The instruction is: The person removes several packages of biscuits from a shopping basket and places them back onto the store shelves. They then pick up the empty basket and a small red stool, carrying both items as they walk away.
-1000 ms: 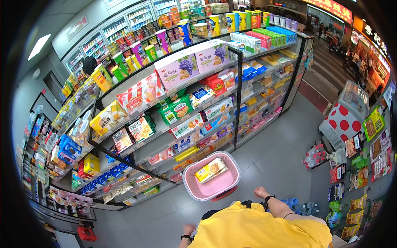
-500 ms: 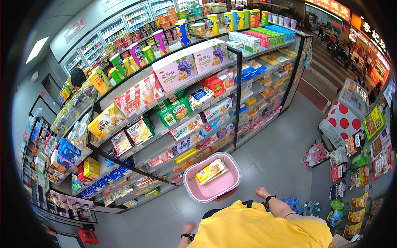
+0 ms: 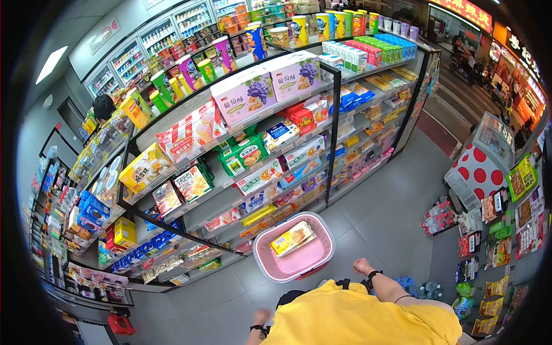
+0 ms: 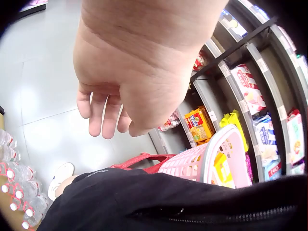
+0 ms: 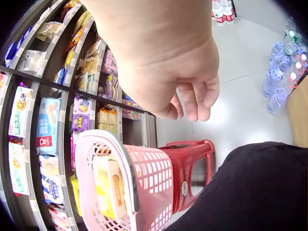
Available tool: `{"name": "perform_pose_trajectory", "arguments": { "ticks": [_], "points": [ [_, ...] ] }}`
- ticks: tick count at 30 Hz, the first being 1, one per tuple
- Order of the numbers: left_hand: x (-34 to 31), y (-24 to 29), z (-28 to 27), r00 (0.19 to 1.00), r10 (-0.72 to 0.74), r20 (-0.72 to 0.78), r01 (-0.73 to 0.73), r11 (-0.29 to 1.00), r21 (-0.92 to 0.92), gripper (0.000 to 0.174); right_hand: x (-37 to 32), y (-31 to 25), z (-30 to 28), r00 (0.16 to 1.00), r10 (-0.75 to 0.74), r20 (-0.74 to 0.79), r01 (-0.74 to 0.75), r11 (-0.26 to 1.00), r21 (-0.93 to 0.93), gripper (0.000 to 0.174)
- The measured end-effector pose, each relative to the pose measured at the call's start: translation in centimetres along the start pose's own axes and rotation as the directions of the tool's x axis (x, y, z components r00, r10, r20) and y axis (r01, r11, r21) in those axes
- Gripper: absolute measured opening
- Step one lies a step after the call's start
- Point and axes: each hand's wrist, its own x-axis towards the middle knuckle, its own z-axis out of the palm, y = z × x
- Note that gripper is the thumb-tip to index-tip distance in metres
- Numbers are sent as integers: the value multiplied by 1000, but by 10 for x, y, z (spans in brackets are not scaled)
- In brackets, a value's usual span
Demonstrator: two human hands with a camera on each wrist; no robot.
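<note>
Beside the tall shelf stands the pink basket, with a yellow-and-white packet lying inside. Left hand and right hand hang empty, fingers loosely bent; reaching straight down over the packet should work best.

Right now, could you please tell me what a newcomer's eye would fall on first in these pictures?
Probably the pink basket first, on a red stool before the snack shelves, with a yellow-and-white packet inside. Next might come the yellow shirt at the bottom of the head view, then the pale purple grape-printed boxes high on those shelves.
</note>
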Motion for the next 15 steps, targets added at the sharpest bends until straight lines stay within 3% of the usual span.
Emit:
{"name": "perform_pose_trajectory", "arguments": {
  "ticks": [11,15],
  "points": [
    [-13,8,14,999,32,-32,-33,999,-40,22,12,16,-13,1000,12,4,-12,1000,5,10],
    [-34,27,15,998,35,-57,-33,999,36,22,16,8,-11,1000,-4,-15,4,1000,13,11]
  ]
}}
